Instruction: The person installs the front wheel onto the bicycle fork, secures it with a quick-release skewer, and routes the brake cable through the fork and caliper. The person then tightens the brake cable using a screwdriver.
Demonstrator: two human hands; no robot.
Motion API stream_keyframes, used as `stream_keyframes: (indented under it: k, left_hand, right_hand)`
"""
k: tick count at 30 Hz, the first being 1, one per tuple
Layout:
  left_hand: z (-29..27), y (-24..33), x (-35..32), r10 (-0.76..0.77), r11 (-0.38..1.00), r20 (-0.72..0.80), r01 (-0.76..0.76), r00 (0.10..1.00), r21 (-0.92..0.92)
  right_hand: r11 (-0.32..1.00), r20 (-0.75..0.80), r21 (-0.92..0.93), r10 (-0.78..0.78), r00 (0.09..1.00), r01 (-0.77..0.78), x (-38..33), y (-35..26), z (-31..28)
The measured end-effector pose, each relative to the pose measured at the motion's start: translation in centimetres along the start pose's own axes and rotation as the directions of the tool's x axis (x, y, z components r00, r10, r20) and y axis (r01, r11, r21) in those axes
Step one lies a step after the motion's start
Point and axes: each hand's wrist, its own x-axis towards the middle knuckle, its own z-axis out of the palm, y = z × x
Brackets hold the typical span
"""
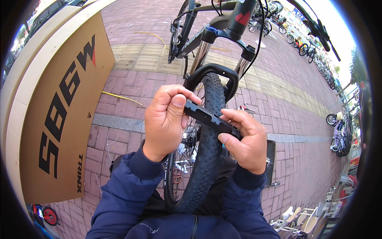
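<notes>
Both of my hands hold a long, narrow black plastic piece (207, 117) with notches and a hollow along it. Its left end is pinched between thumb and fingers of my left hand (164, 121). At the other end, my right hand (247, 139) grips it with the thumb in front and the fingers behind. Directly beneath the piece is a knobby front bicycle tire (203, 167), standing between my legs. Beyond it rises the suspension fork (201, 53) with its black arch (213, 67). What the piece belongs to cannot be told.
A big cardboard box (63, 111) stands on the left. Yellow straps (121, 97) lie on the brick paving (294, 171). An open dark case (271, 155) sits beyond my right hand. Parked bicycles (338, 137) line the right side; white child seats (304, 219) stand lower right.
</notes>
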Motion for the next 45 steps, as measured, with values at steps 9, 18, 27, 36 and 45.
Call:
stream_keyframes:
  k: [9, 18, 27, 36, 45]
  left_hand:
    - [-0.8, -1.1, 0.9, 0.017, 0.984, -0.195, -0.051, 0.981, -0.171]
    - [-0.5, -0.9, 0.7, 0.039, 0.976, -0.253, -0.091, 0.967, -0.2]
    - [0.0, -0.9, 0.2, 0.105, 0.984, -0.279, -0.14, 0.955, -0.109]
    - [-1.1, -0.5, 1.3, 0.127, 0.975, -0.39, -0.186, 0.912, -0.119]
    - [-14.5, 9.5, 6.4, 0.515, 0.856, -0.539, -0.434, 0.667, 0.282]
  right_hand:
    - [0.935, 0.063, 0.311, 0.156, 0.986, -0.168, -0.3, 0.2, 0.1]
    - [0.997, -0.037, -0.057, 0.051, 0.998, -0.053, -0.1, 0.4, -0.1]
    - [0.954, -0.133, 0.081, 0.296, 0.946, -0.287, -0.3, 0.1, 0.8]
    - [0.973, -0.034, -0.223, 0.049, 0.998, -0.056, -0.3, 0.4, -0.5]
    - [0.989, -0.117, 0.091, 0.124, 0.985, -0.114, -1.0, 1.3, -5.6]
